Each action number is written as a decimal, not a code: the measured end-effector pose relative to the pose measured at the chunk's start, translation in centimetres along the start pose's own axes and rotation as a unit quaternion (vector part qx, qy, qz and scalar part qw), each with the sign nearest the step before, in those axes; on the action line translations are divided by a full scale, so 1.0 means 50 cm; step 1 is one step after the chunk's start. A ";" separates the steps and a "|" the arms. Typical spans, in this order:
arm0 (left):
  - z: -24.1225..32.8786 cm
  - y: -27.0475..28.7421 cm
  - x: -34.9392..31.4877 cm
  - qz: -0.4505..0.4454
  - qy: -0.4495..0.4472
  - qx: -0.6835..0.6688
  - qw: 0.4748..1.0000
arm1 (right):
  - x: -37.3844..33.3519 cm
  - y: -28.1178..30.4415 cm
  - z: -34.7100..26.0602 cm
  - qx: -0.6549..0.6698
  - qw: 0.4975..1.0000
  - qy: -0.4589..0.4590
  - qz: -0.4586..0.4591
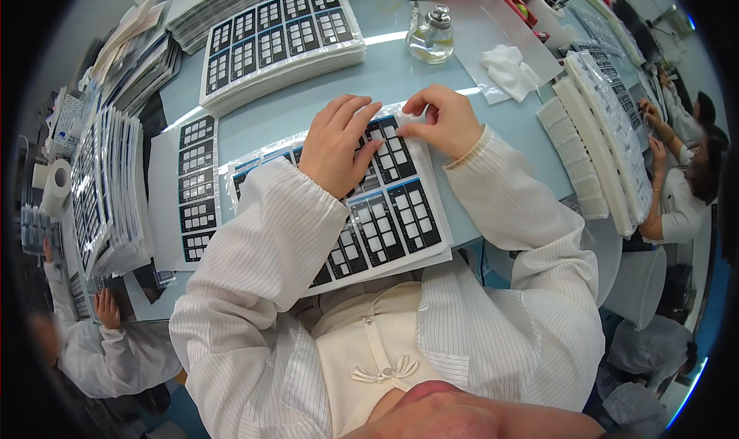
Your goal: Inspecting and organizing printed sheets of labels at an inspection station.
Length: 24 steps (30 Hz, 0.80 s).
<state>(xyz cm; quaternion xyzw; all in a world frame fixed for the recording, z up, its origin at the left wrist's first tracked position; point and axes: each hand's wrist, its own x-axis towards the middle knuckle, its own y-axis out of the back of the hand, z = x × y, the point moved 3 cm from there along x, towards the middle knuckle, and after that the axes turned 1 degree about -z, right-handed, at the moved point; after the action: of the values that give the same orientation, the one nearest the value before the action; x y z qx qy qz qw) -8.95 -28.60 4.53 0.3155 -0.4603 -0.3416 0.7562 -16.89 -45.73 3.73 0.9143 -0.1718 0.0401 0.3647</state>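
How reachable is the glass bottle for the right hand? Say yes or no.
Probably yes: the glass bottle stands just beyond the right hand, with seemingly bare tabletop between, though that hand is at the printed sheet's corner.

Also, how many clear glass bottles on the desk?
1: the clear glass bottle stands beyond the right hand, between the tall sheet stack and the crumpled white cloth. Others could be hidden behind stacks.
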 end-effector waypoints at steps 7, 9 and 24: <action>0.006 0.004 0.008 0.014 0.014 -0.043 0.999 | -0.016 -0.020 -0.046 -0.011 0.993 0.109 0.030; 0.004 0.004 0.009 0.020 0.009 -0.051 0.998 | -0.028 -0.026 -0.078 -0.132 0.959 0.246 0.048; 0.012 0.009 0.006 0.086 -0.114 0.006 0.990 | 0.019 -0.052 0.024 0.194 0.971 -0.109 -0.081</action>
<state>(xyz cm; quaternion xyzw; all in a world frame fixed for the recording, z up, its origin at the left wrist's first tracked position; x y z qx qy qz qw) -9.28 -28.67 5.24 0.2380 -0.5709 -0.3061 0.7237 -15.18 -45.04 1.35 0.9773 -0.1248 -0.0573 0.1613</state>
